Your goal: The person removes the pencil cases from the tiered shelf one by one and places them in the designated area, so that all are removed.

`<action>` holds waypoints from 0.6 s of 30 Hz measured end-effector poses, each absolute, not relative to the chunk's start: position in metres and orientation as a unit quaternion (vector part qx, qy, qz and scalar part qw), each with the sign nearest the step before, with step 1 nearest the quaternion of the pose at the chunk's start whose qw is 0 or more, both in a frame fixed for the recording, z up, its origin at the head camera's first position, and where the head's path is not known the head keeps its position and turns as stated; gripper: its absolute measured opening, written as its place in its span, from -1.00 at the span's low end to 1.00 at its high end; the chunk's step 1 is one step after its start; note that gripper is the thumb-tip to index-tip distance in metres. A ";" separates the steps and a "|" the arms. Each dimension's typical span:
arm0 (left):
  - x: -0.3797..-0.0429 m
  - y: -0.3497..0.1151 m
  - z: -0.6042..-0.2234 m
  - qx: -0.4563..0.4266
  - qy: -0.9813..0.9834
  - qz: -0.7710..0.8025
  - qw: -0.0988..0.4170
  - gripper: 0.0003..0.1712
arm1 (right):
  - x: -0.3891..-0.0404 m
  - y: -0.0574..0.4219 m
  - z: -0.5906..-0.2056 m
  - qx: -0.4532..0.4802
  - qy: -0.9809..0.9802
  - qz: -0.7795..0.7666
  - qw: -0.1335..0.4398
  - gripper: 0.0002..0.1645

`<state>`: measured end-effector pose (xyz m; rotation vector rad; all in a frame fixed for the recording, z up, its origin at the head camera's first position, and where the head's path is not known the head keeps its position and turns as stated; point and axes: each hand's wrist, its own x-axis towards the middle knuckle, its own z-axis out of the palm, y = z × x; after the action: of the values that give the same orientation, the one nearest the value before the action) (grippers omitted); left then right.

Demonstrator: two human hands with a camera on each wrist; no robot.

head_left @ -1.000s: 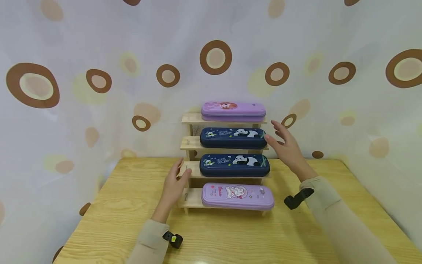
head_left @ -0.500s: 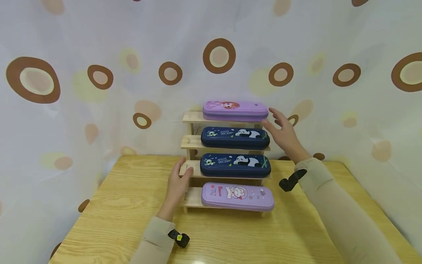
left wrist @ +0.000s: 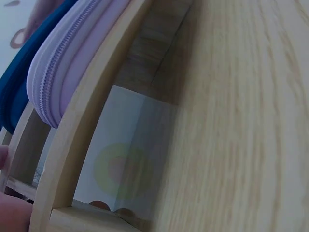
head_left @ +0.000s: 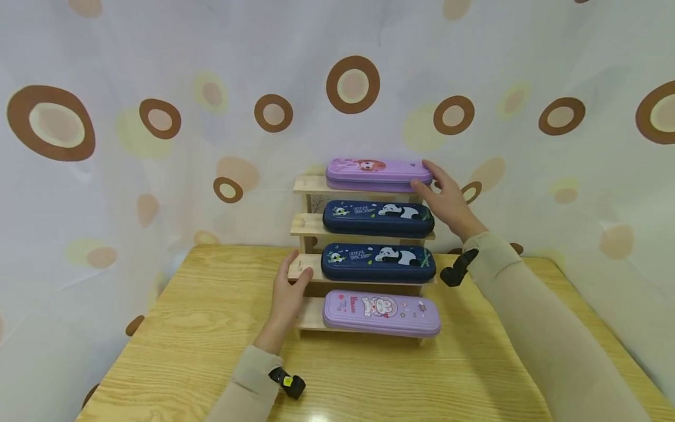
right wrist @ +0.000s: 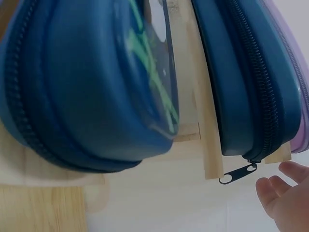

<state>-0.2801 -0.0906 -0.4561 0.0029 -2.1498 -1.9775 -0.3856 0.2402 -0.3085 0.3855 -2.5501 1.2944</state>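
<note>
A wooden stepped rack [head_left: 309,224] bears one pencil case on each tier. The top case is purple with a red-haired girl [head_left: 377,172]; my right hand [head_left: 452,202] has its thumb at the front and fingers at the back of that case's right end. Below lie two navy panda cases, the upper [head_left: 369,218] and the lower [head_left: 369,264]. A lilac bunny case [head_left: 364,312] rests on the lowest tier. My left hand [head_left: 287,299] grips the rack's left side, partly seen in the left wrist view. The right wrist view shows a zipper pull [right wrist: 239,173] hanging from a navy case.
The rack stands on a wood-grain table [head_left: 211,328], close to a white patterned backdrop [head_left: 211,58]. Table surface extends on both sides of the rack. Each wrist wears a black strap, the left strap [head_left: 288,382] and the right strap [head_left: 457,268].
My right hand has moved up from the upper panda case to the end of the top purple case. My left hand has closed in on the rack's side. The cases stay on their tiers.
</note>
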 end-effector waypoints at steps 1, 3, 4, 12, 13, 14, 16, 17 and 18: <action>-0.277 -0.091 -0.452 -0.001 -0.729 -0.677 0.106 -0.33 | -0.387 0.239 -0.308 0.132 -0.876 0.446 0.125 -0.05; -0.269 -0.090 -0.441 -0.004 -0.724 -0.682 0.098 -0.33 | -0.389 0.238 -0.308 0.132 -0.874 0.454 0.116 -0.05; -0.265 -0.090 -0.436 -0.006 -0.723 -0.684 0.096 -0.33 | -0.391 0.238 -0.308 0.132 -0.873 0.456 0.113 -0.04; -0.280 -0.095 -0.456 -0.011 -0.721 -0.685 0.104 -0.30 | -0.399 0.231 -0.314 0.133 -0.865 0.458 0.155 -0.11; -0.281 -0.095 -0.458 -0.012 -0.721 -0.685 0.105 -0.30 | -0.399 0.231 -0.315 0.129 -0.865 0.455 0.166 -0.12; -0.281 -0.095 -0.459 -0.016 -0.720 -0.685 0.108 -0.30 | -0.397 0.231 -0.316 0.129 -0.864 0.453 0.179 -0.12; -0.282 -0.095 -0.461 -0.018 -0.720 -0.686 0.109 -0.30 | -0.395 0.233 -0.317 0.123 -0.860 0.452 0.201 -0.13; -0.282 -0.095 -0.461 -0.016 -0.719 -0.686 0.108 -0.30 | -0.394 0.233 -0.318 0.122 -0.859 0.452 0.210 -0.14; -0.282 -0.095 -0.461 -0.017 -0.719 -0.687 0.109 -0.29 | -0.392 0.235 -0.318 0.120 -0.857 0.453 0.216 -0.13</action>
<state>-0.2815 -0.0946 -0.4613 -0.0486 -2.1131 -2.0185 -0.3924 0.2346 -0.3180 0.3327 -2.3752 1.2554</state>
